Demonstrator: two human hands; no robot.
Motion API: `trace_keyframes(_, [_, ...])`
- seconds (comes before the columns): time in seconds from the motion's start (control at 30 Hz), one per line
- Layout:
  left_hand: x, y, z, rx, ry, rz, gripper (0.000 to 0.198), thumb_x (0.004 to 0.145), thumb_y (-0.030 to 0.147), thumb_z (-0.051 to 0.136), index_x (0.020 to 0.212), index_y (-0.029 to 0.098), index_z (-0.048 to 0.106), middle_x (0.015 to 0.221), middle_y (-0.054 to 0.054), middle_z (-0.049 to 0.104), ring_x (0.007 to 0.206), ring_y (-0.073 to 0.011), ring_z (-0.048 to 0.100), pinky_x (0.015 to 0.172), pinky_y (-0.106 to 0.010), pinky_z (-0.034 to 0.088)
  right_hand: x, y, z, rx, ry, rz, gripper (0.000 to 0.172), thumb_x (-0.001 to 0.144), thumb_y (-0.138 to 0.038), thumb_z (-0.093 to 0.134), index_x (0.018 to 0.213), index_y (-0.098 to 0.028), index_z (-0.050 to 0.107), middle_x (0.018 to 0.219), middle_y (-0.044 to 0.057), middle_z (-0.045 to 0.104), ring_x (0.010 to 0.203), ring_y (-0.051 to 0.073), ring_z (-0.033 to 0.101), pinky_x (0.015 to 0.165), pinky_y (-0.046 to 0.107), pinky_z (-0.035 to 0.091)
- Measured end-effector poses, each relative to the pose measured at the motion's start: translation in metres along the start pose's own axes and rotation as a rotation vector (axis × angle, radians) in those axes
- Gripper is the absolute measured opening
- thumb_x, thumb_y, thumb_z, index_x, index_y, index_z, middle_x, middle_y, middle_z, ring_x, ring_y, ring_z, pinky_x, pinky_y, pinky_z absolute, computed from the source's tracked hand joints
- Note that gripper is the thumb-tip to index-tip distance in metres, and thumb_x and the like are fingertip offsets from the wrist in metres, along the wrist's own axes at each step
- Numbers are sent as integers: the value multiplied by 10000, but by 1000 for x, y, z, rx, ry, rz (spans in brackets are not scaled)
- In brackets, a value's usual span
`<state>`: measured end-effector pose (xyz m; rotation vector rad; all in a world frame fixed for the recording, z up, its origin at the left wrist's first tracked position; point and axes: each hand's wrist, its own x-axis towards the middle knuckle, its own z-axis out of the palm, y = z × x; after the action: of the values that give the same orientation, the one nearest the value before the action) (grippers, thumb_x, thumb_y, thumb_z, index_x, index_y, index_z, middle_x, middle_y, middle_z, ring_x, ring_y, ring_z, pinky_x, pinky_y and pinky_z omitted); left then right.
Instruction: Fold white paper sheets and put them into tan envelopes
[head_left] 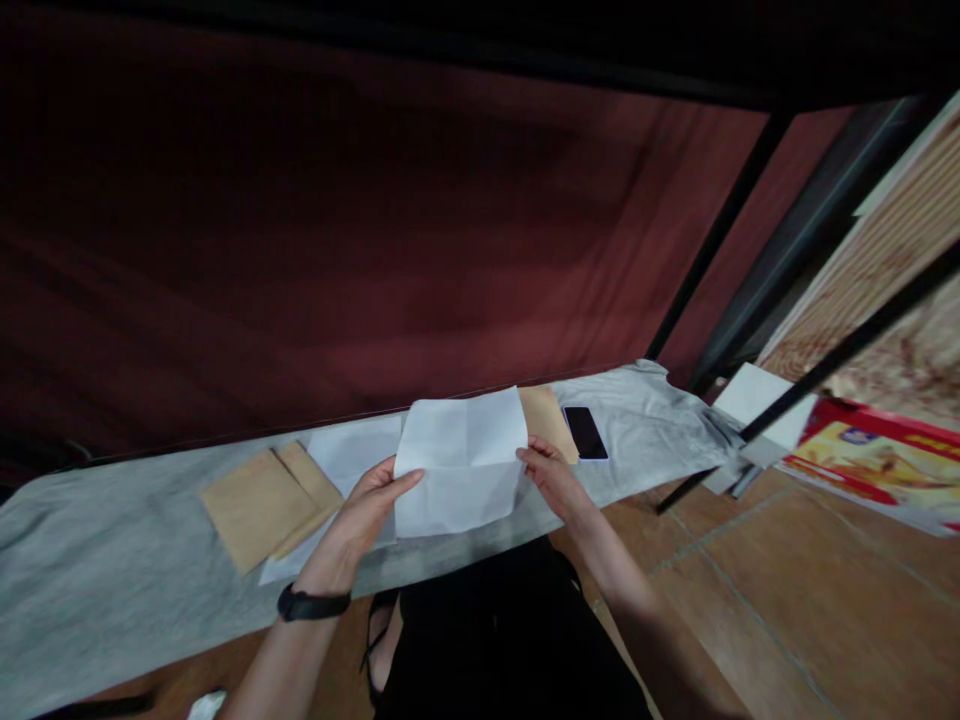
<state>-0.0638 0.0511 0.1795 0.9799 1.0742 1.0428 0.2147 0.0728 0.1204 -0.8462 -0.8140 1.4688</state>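
Note:
A white sheet of paper [463,465] with fold creases is held up in front of me, over the cloth-covered surface. My left hand [371,510] grips its left edge, thumb on top. At the right edge, my right hand [547,470] pinches the sheet between thumb and fingers. Behind the sheet, to the right, lies a brown paper envelope [546,418], partly hidden. Brown envelopes [251,508] overlap on the left, and beside them more white paper [356,450] lies flat, partly covered by my left hand and the held sheet.
A dark-screened phone [586,433] lies right of the envelope. Grey cloth [112,570] covers the long narrow surface, with a dark red panel [375,250] behind it. Black metal bars [724,230] and a red-and-yellow box [881,460] are at the right, above a tiled floor [787,590].

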Motion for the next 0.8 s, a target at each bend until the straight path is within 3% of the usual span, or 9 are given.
trace_keyframes(0.1, [6, 16, 0, 17, 40, 114, 508, 689, 449, 819, 1090, 155, 715, 952, -86, 779, 838, -233, 723, 778, -333, 552, 13, -16, 7, -100, -71, -122, 241, 691, -368, 829, 841, -226, 706, 792, -28, 710, 727, 142, 623, 692, 239, 489])
trace_keyframes(0.2, [16, 22, -6, 117, 101, 240, 500, 697, 466, 805, 1078, 155, 714, 968, -84, 776, 891, -239, 713, 809, -350, 553, 22, -26, 12, -173, -109, -232, 242, 730, -393, 806, 895, -240, 719, 887, -11, 732, 823, 166, 644, 787, 276, 504])
trace_keyframes(0.37, [30, 7, -24, 475, 262, 459, 273, 710, 410, 770, 847, 178, 728, 995, -73, 765, 986, -252, 679, 970, -412, 494, 25, -25, 5, -341, -118, -354, 233, 774, -424, 766, 935, -264, 716, 1015, 14, 736, 1000, 216, 658, 940, 367, 496])
trace_keyframes(0.53, [32, -42, -39, 619, 159, 568, 152, 749, 273, 635, 861, 206, 715, 1143, -79, 728, 1089, -249, 652, 1037, -447, 461, 12, 5, -19, -624, -251, -434, 238, 850, -335, 677, 1069, -258, 730, 1220, 63, 690, 1194, 244, 599, 1055, 415, 448])
trace_keyframes(0.7, [31, -109, -56, 755, 125, 465, 303, 753, 153, 483, 958, 186, 703, 1238, -92, 692, 1173, -240, 627, 1061, -476, 469, -6, 61, -57, -945, -289, -508, 349, 869, -241, 606, 1200, -293, 703, 1307, 57, 657, 1319, 267, 509, 1143, 513, 364])
trace_keyframes(0.8, [30, -140, -64, 861, 29, 464, 400, 778, 91, 437, 1051, 192, 710, 1296, -71, 668, 1263, -214, 576, 1123, -476, 428, -17, 84, -74, -1147, -375, -492, 406, 862, -221, 616, 1259, -285, 673, 1374, 66, 613, 1351, 276, 479, 1140, 522, 374])
